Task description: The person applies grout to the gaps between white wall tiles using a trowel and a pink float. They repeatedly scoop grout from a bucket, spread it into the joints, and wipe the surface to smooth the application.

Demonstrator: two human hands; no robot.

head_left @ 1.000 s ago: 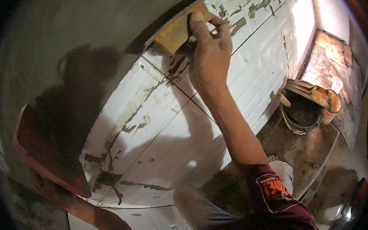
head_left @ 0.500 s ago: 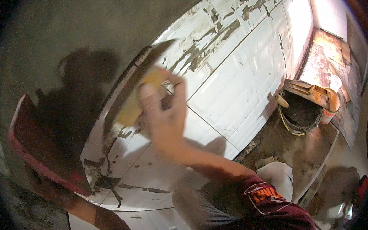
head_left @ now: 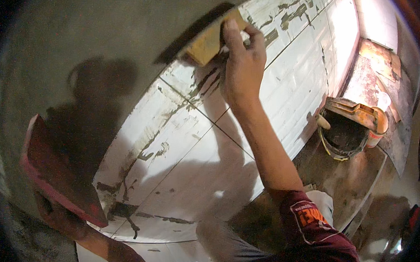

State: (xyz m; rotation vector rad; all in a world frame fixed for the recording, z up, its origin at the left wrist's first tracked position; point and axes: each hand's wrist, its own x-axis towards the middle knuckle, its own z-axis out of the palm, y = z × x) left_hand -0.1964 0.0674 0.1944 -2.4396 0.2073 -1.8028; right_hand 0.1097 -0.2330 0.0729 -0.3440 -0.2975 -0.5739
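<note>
My right hand (head_left: pixel 244 68) is closed round a yellow rectangular block (head_left: pixel 206 44). The block lies along the line where the grey plastered wall (head_left: pixel 130 27) meets the white tiles (head_left: pixel 180 148); I cannot tell whether it is a sponge or a float. Dark mortar smears mark the tiles beneath it. At the lower left, my left hand (head_left: pixel 58 211) grips a dark red flat board (head_left: pixel 65 171) from below. Its fingers are mostly hidden in shadow behind the board, which is tilted near the plastered wall.
A black bucket (head_left: pixel 341 136) of dark mix stands on the floor at right, with an orange-brown tool (head_left: pixel 351 111) across its rim. Beside it is an orange and white container (head_left: pixel 377 125). Boards (head_left: pixel 390 88) lie farther back. My bent knee (head_left: pixel 321 201) is close to the tiles.
My right hand has swept the yellow block up and to the right along the tile edge, and the arm is straighter. The red board has shifted slightly right and down.
</note>
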